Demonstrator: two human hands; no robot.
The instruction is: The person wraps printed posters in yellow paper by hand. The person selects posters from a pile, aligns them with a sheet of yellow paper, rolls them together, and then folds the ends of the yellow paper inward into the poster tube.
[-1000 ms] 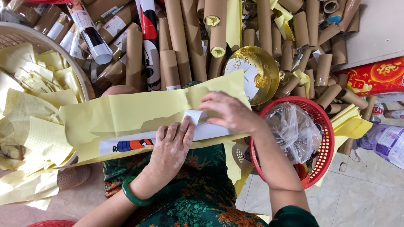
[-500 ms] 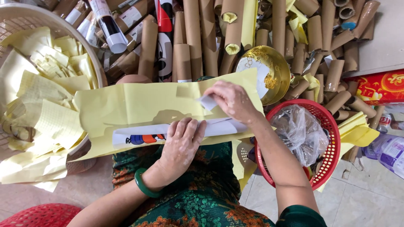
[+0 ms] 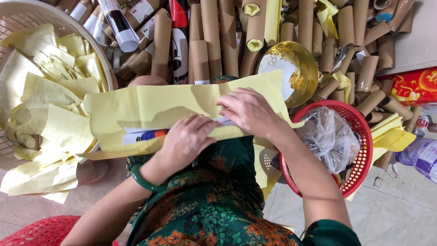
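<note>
Both hands pressing a roll into yellow paper

The left hand (image 3: 189, 139) and right hand (image 3: 248, 111) lie flat on the yellow sheet (image 3: 154, 107), over a white roll (image 3: 141, 135); a red basket (image 3: 362, 150) sits just right of the sheet, cardboard tubes (image 3: 211, 36) beyond it.

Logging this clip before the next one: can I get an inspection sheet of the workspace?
Surface: tiled floor; work done on the lap.
Job's things: yellow sheet across the lap, a white strip lying in its fold.
Clutter: cardboard tubes, white basket of yellow sheets, red basket holding a plastic bag, gold bowl.
Grippers: left hand and right hand both press flat on the sheet.
Cables: nothing seen.
Surroundings: red packet at right.
</note>
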